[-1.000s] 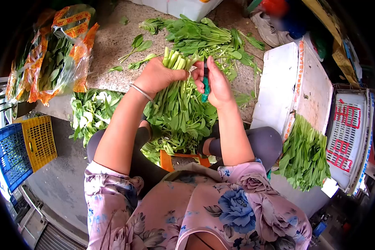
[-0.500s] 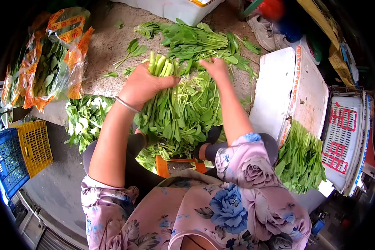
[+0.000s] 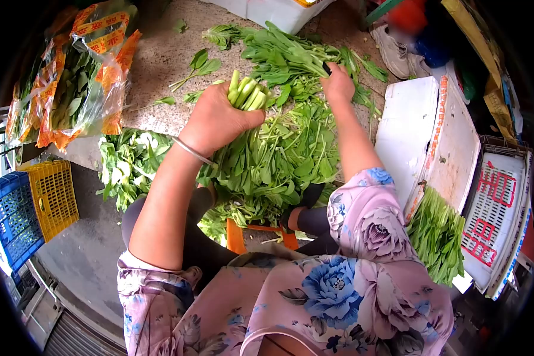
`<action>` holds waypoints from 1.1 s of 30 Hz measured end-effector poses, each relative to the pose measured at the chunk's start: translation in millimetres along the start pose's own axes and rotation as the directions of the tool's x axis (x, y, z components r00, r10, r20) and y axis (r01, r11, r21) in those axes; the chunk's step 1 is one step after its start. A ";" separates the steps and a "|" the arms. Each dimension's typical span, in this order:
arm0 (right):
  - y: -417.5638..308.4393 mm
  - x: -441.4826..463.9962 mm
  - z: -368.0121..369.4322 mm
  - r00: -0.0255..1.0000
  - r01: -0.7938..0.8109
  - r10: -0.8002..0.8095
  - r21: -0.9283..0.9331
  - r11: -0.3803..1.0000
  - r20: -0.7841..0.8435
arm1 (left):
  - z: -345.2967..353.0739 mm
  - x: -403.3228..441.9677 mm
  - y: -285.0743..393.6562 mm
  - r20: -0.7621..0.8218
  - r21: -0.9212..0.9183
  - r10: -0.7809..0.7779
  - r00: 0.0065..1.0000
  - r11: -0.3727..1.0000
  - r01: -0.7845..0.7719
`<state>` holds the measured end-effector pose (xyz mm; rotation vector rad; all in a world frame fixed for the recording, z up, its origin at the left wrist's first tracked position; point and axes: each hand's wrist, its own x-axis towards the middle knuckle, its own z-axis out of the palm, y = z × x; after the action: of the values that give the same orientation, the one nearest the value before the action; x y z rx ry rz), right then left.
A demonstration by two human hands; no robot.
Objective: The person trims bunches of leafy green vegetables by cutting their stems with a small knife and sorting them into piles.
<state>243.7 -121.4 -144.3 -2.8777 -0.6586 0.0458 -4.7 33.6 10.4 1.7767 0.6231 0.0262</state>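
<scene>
My left hand [image 3: 222, 115] is closed around a bunch of leafy greens [image 3: 247, 94], its pale cut stems pointing up and its leaves hanging below. My right hand [image 3: 339, 86] is at the stem ends of a pile of leafy greens [image 3: 282, 53] on the stone surface, fingers bent. A small black object [image 3: 327, 68] shows at its fingertips; I cannot tell whether it is held or worn. Beneath and between both hands spreads a heap of loose leaves and stems [image 3: 296, 148].
At the left lie greens in a printed plastic bag [image 3: 101, 71], above a blue crate [image 3: 15, 213] and a yellow crate [image 3: 54, 196]. White foam boxes [image 3: 406, 130] stand at the right, beside more greens [image 3: 439, 237]. Leafy greens [image 3: 130, 163] hang near my left knee.
My right hand has moved right and slightly up, from beside the held bunch to the pile's stems. My left hand keeps its bunch. The view has shifted a little.
</scene>
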 end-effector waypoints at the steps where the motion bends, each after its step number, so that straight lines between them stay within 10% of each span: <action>1: -1.3 -20.0 1.5 0.995 0.022 -0.016 0.066 0.998 -0.098 | 1.5 0.1 0.3 -0.004 -0.014 -0.017 1.000 1.000 0.017; 5: -6.6 -102.0 22.1 0.981 0.033 0.005 0.193 0.981 -0.193 | 6.6 2.4 -5.4 -0.083 0.022 0.075 0.994 0.997 -0.074; 8: -7.6 -141.3 24.0 0.945 -0.031 -0.006 0.109 0.994 0.326 | 5.9 -1.2 -1.9 -0.118 0.211 0.092 0.989 0.975 -0.066; 13: 5.5 -161.4 21.2 0.930 -0.254 0.123 0.360 0.898 0.348 | 3.1 -1.8 -8.7 -0.154 0.476 0.180 0.971 0.875 -0.087; 15: 25.9 -159.6 33.2 0.857 -0.515 0.392 0.588 0.624 0.334 | 3.5 -4.6 -7.7 -0.161 0.472 0.218 0.963 0.874 -0.119; 17: 41.0 -158.2 53.5 0.871 -0.429 0.462 0.714 0.553 0.167 | 2.0 -6.8 -3.4 -0.144 0.482 0.217 0.965 0.868 -0.123; 23: 1.4 -133.4 -0.4 0.927 -0.283 0.210 0.213 0.935 0.312 | -1.5 -9.5 3.9 -0.141 0.530 0.257 0.956 0.835 -0.147; 33: 2.0 -105.1 7.3 0.882 0.069 -0.018 -0.092 0.993 0.471 | -8.7 -17.0 23.5 -0.220 0.369 0.239 0.946 0.918 -0.146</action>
<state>149.3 -167.5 -153.1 -2.9660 -0.8258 0.7479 -12.9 30.3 39.3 2.1987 0.6661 0.3092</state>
